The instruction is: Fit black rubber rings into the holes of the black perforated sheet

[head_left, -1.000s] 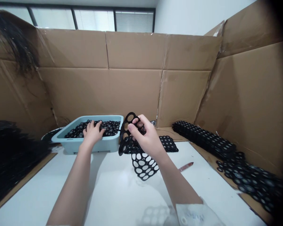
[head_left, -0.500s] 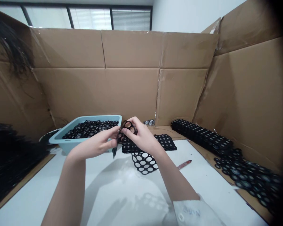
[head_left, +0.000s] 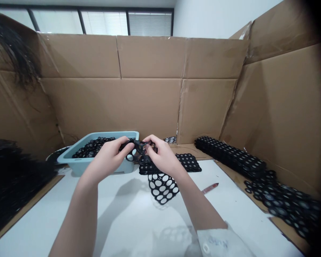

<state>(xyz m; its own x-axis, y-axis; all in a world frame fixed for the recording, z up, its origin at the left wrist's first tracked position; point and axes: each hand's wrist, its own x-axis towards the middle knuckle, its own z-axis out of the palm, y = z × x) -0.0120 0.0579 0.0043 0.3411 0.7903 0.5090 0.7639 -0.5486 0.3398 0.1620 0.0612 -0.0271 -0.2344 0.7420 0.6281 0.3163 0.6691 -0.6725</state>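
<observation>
A thin black sheet full of round holes (head_left: 163, 189) hangs below my right hand (head_left: 162, 153), its lower part dangling over the white table. Thumb and fingers of that hand pinch its upper part. On the other side, my left hand (head_left: 113, 153) also pinches the sheet between thumb and fingertips. Between the two hands the material is bunched and partly folded, so its exact shape there is unclear. Behind the hands lies a neat stack of black perforated sheets (head_left: 188, 162). My left hand is in front of a light blue basin (head_left: 79, 166) holding many black rings.
A long row of stacked black perforated pieces (head_left: 230, 153) runs along the right cardboard wall, with looser ones (head_left: 286, 203) nearer. A reddish pen-like object (head_left: 210, 188) lies on the white table (head_left: 128, 221). A dark fibrous pile (head_left: 13, 185) is at left. Cardboard walls (head_left: 149, 100) enclose the table.
My left hand has turned and closed its thumb and fingers on the sheet. The part between the hands now lies more sideways, and the hanging part has swung slightly lower.
</observation>
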